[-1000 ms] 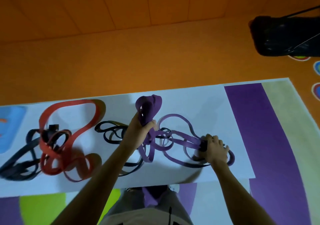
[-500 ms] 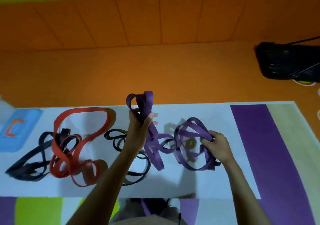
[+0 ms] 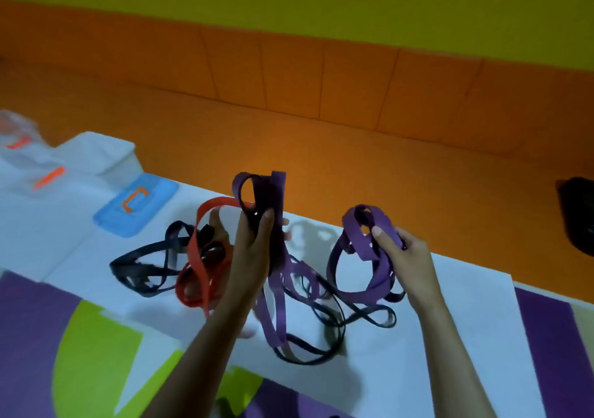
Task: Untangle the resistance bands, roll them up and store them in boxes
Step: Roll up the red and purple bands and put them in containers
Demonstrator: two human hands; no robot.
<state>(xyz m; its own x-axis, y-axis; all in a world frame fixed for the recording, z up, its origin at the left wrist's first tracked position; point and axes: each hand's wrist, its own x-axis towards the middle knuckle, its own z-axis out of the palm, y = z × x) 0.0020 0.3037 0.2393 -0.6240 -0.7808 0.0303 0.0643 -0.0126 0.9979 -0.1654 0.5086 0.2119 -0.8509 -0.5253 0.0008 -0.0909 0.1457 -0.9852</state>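
Purple band (image 3: 277, 192) | left grip (image 3: 251, 248) holds bunch | right grip (image 3: 405, 257) holds loops

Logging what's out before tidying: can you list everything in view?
purple band tangle: count unclear, purple, held up by both hands
red band: one, red, on sheet, left of hands
dark band: one, blue-black, overlapping red band's left
thin black band: one, black, under purple tangle
lid: one, blue, orange handle, sheet's far left
box: one, whitish, behind lid
bag: one, black, right edge
sheet: one, white, under bands
left hand: one, grips purple loops
right hand: one, grips purple loops
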